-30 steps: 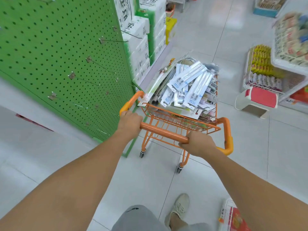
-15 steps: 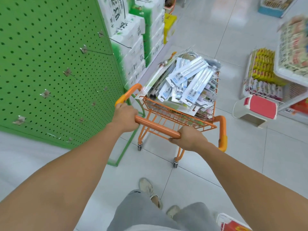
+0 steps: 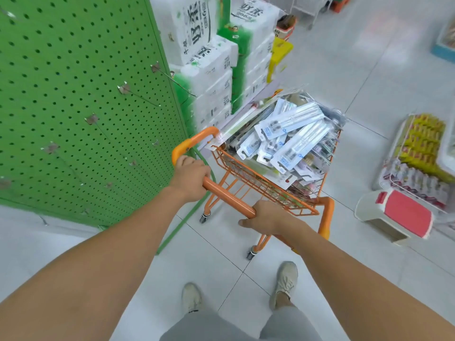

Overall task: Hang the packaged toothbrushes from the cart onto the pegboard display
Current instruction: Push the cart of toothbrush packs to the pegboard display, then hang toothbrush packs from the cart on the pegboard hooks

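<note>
Head view: both hands curl round the orange handle bar (image 3: 229,196) of a small orange cart (image 3: 268,190) in the middle of the frame. The left hand (image 3: 190,177) has its grip closed on the bar near its left end, the right hand (image 3: 267,215) has its grip closed on the bar further right, thumb stretched along the underside. The packaged toothbrushes (image 3: 290,134) lie heaped in the cart's wire basket, just right of centre, long white and blue cards pointing to the upper right. The green pegboard (image 3: 73,107) fills the upper left, its thin metal hooks (image 3: 140,96) bare, and stands just beside the cart. Stacked white paper packs (image 3: 211,70) rise behind it at top centre. A red-topped stool (image 3: 403,215) sits on the tiled floor (image 3: 357,57) at the right edge
</note>
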Available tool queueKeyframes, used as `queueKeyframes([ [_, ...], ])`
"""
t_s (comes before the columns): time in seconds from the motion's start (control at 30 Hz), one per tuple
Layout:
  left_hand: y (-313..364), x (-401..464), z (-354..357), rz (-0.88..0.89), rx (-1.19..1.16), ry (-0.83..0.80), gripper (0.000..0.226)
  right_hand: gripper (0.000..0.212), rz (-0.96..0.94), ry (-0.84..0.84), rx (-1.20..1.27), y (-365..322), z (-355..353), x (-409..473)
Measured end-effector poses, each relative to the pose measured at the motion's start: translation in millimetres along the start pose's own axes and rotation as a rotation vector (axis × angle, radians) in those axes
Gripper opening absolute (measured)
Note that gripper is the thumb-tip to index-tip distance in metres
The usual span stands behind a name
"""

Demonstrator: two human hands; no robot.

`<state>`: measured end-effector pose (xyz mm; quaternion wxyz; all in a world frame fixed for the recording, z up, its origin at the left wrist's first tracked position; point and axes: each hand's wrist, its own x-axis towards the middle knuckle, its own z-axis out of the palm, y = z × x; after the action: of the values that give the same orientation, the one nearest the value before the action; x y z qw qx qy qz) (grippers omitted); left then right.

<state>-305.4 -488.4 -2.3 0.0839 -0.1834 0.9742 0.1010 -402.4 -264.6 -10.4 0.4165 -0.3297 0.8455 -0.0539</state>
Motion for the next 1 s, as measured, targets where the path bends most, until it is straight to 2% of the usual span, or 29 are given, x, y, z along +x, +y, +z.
queueKeyframes([
  [0.13,42.3,10.3,-4.5,-0.079,-0.059,-0.023,0.017,0.051,-0.136,-0.15,-0.089,16.5,-36.0,14.2],
  [0.3,106.4,16.4,-8.0,-0.181,-0.214,-0.032,0.028,0.047,-0.273,-0.174,-0.043,35.6,-57.2,16.1],
  [0.37,117.4,20.8,-10.5,-0.221,-0.259,-0.033,0.029,0.051,-0.309,-0.226,-0.052,41.7,-65.9,20.7],
  [0.47,115.4,29.6,-10.3,-0.231,-0.275,-0.046,0.024,0.042,-0.399,-0.303,-0.105,49.5,-93.5,24.1],
  [0.57,113.4,43.9,-14.1,-0.319,-0.31,-0.074,0.022,0.027,-0.472,-0.185,-0.007,66.6,-139.3,25.0],
  [0.63,122.8,59.9,-20.5,-0.438,-0.43,-0.021,0.016,0.015,-0.508,-0.032,0.012,83.5,-175.4,28.9],
  [0.7,142.8,80.3,-24.7,-0.521,-0.617,0.027,0.011,0.013,-0.491,0.097,0.015,103.7,-212.3,36.7],
  [0.77,167.3,98.2,-25.0,-0.563,-0.767,0.083,0.013,0.021,-0.498,0.212,-0.063,121.2,-245.4,47.7],
  [0.83,188.3,114.3,-24.0,-0.609,-0.812,0.075,0.021,0.038,-0.51,0.265,-0.202,134.6,-270.6,59.4],
  [0.93,206.1,128.4,-15.6,-0.711,-0.867,0.038,0.034,0.074,-0.559,0.208,-0.467,142.2,-283.0,84.3],
  [1.0,215.8,132.4,-7.4,-0.797,-0.941,0.034,0.031,0.091,-0.641,0.16,-0.675,143.8,-278.7,101.9],
])
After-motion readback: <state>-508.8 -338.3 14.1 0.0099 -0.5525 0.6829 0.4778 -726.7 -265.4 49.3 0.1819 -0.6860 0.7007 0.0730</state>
